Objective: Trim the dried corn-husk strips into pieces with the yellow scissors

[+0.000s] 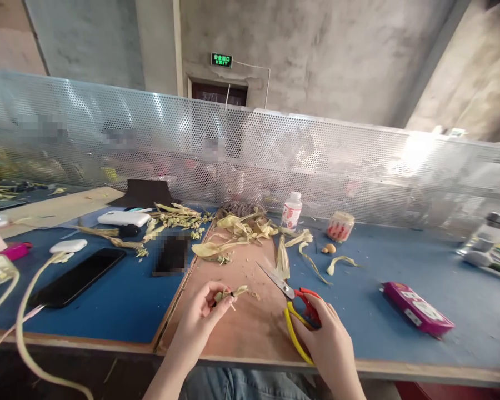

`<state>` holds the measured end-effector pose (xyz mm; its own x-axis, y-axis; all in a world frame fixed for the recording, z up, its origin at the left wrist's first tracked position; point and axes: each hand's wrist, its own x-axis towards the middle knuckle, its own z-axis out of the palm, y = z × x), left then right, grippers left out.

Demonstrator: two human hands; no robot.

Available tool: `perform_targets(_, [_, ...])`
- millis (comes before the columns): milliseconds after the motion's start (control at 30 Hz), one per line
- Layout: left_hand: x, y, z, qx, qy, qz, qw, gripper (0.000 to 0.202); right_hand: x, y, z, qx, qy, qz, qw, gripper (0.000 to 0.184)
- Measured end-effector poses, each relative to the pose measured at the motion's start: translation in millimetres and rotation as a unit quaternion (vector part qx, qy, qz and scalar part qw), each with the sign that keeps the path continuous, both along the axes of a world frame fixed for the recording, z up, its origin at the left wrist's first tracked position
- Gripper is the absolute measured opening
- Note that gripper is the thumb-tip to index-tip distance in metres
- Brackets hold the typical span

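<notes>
My left hand [200,322] pinches a small yellowish dried plant piece [230,294] above a brown wooden board [241,328]. My right hand [327,339] grips scissors [294,303] with red and yellow handles; the blades lie slightly parted on the board and point up-left toward the plant piece, a short gap away. A heap of dried husk strips [237,230] lies at the far end of the board.
A blue table [400,266] carries a black phone [77,276], a white charging cable [23,328], a white power bank [124,218], a small white bottle [291,211], a magenta box [416,309] and loose husk strips [312,253]. A perforated metal screen [250,161] stands behind.
</notes>
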<state>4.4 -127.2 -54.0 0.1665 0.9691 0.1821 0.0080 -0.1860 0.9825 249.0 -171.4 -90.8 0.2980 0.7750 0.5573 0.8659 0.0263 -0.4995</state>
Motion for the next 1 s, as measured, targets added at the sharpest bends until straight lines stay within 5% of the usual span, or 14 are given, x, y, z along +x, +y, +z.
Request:
perform_targets(133, [-3.7, -0.3, -1.1, -0.005, 0.044, -0.020, 0.999, 0.021, 16.7, -3.5, 5.5, -0.002, 0.042, 0.164, 0.986, 0.037])
perform_targets(233, [-4.7, -0.1, -0.6, 0.004, 0.054, -0.046, 0.997, 0.019, 29.2, -3.8, 16.9, 0.035, -0.029, 0.235, 0.971, 0.039])
perform_targets(433, [-5.5, -0.5, -4.0, -0.008, 0.075, -0.057, 0.996, 0.015, 34.4, 1.6, 27.5, 0.087, -0.175, 0.270, 0.943, 0.047])
perform_targets(667, [-6.7, 0.3, -12.0, 0.013, 0.061, -0.109, 0.992, 0.009, 26.0, -0.6, 29.4, 0.030, -0.157, 0.311, 0.937, 0.043])
perform_targets(1000, [-4.1, -1.1, -9.5, 0.003, 0.047, -0.135, 0.990, 0.008, 28.5, -1.6, 24.9, 0.038, -0.153, 0.333, 0.930, 0.041])
